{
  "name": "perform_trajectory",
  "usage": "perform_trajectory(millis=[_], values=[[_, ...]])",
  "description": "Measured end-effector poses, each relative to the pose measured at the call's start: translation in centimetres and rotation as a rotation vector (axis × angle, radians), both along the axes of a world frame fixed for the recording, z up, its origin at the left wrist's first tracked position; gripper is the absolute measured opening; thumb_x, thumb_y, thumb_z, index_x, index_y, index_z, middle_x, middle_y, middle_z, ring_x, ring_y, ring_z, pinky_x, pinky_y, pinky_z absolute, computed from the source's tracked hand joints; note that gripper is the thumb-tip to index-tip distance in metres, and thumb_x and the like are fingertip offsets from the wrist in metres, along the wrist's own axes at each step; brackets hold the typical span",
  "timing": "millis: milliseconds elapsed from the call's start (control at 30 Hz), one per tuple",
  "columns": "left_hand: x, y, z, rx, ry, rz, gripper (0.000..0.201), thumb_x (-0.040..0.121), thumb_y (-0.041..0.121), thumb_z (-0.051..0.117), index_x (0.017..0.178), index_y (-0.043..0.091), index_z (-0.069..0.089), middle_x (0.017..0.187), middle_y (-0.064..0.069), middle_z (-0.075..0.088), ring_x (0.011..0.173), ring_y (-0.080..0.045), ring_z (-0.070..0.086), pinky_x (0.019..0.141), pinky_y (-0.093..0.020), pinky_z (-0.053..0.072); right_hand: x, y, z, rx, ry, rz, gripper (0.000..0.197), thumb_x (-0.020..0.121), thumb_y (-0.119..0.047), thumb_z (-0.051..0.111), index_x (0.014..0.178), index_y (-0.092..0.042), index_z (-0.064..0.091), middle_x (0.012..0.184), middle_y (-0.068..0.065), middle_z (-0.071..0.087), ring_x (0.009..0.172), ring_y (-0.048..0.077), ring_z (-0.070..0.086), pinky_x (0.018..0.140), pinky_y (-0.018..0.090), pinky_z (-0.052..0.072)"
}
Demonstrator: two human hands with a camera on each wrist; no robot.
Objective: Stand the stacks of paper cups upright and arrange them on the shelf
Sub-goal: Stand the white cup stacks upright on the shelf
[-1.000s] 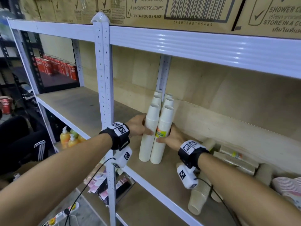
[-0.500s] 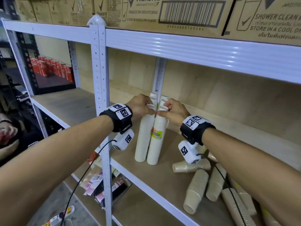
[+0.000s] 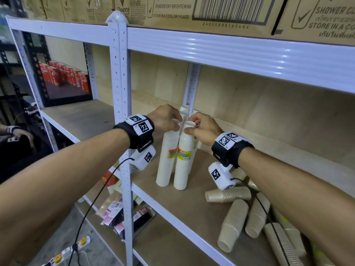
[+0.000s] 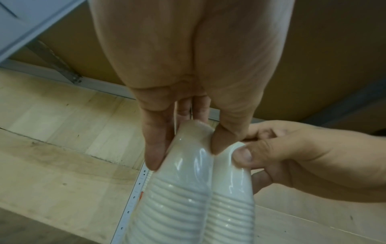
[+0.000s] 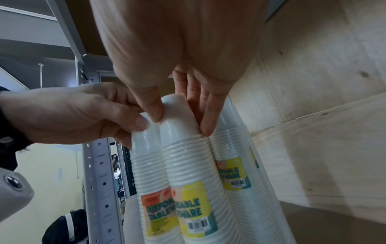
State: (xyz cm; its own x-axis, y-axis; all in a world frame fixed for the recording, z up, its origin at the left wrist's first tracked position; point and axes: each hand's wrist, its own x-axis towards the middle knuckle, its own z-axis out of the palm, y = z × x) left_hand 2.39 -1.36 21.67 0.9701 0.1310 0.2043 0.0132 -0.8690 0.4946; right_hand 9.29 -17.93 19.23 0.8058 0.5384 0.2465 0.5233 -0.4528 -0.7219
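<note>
Fingertips of the left hand (image 3: pixel 166 118) pinch one tall white wrapped paper-cup stack's (image 3: pixel 166 156) top; the right hand (image 3: pixel 203 127) pinches its touching neighbour (image 3: pixel 184 160), likely steadying both upright. Below-right, brown stacks (image 3: pixel 233 225) lie toppled on the wooden shelf board (image 3: pixel 192 212).

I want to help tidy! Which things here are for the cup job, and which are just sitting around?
For the job: left hand, right hand, white cup stacks, fallen brown cup stacks, shelf.
Just around: cola cans, cardboard boxes, packets below.
</note>
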Motion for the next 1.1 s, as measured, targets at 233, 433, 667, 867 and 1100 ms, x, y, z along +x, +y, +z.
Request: perform_trajectory(millis=[233, 433, 667, 867, 1100], values=[[-0.3, 0.5, 0.1, -0.009, -0.003, 0.077, 0.037, 0.082, 0.034, 0.073, 0.115, 0.019, 0.066, 0.117, -0.001, 0.063, 0.101, -0.019, 0.059, 0.075, -0.028, 0.046, 0.0, 0.4, -0.1, 0.037, 0.028, -0.003, 0.030, 0.063, -0.032, 0.075, 0.089, -0.028, 0.060, 0.094, 0.000, 0.067, 0.091, 0.023, 0.066, 0.084, 0.050, 0.056], [-0.5, 0.1, 0.4, 0.023, 0.001, 0.026, 0.034, 0.083, 0.020, 0.069, 0.117, 0.018, 0.067, 0.122, 0.000, 0.063, 0.104, -0.014, 0.055, 0.079, -0.025, 0.043, 0.1, 0.6, -0.2, 0.042, 0.030, 0.006, 0.031, 0.068, -0.027, 0.078, 0.093, -0.027, 0.060, 0.094, -0.003, 0.065, 0.092, 0.021, 0.065, 0.085, 0.049, 0.056], [-0.4, 0.5, 0.5, -0.013, -0.029, 0.052, 0.027, 0.083, 0.020, 0.071, 0.109, 0.019, 0.071, 0.112, 0.001, 0.065, 0.102, -0.015, 0.059, 0.078, -0.024, 0.043, 0.3, 0.4, -0.4, 0.056, 0.043, 0.000, 0.029, 0.069, -0.027, 0.077, 0.092, -0.028, 0.060, 0.095, -0.002, 0.067, 0.092, 0.021, 0.066, 0.085, 0.049, 0.057], [-0.5, 0.5, 0.4, -0.042, -0.029, 0.033, 0.026, 0.083, 0.017, 0.071, 0.109, 0.018, 0.072, 0.105, 0.004, 0.064, 0.100, -0.013, 0.057, 0.076, -0.023, 0.042, 0.7, 0.5, -0.5, 0.067, 0.055, 0.003, 0.030, 0.069, -0.026, 0.078, 0.092, -0.028, 0.060, 0.096, -0.002, 0.066, 0.093, 0.021, 0.066, 0.086, 0.049, 0.056], [-0.6, -0.3, 1.6, -0.017, -0.031, 0.021, 0.031, 0.085, 0.028, 0.071, 0.115, 0.021, 0.068, 0.106, -0.001, 0.064, 0.099, -0.019, 0.061, 0.082, -0.030, 0.051, 0.8, 0.2, 0.0, 0.029, 0.068, 0.011, 0.042, 0.073, -0.025, 0.079, 0.111, -0.022, 0.060, 0.104, 0.001, 0.065, 0.098, 0.022, 0.065, 0.090, 0.047, 0.055]])
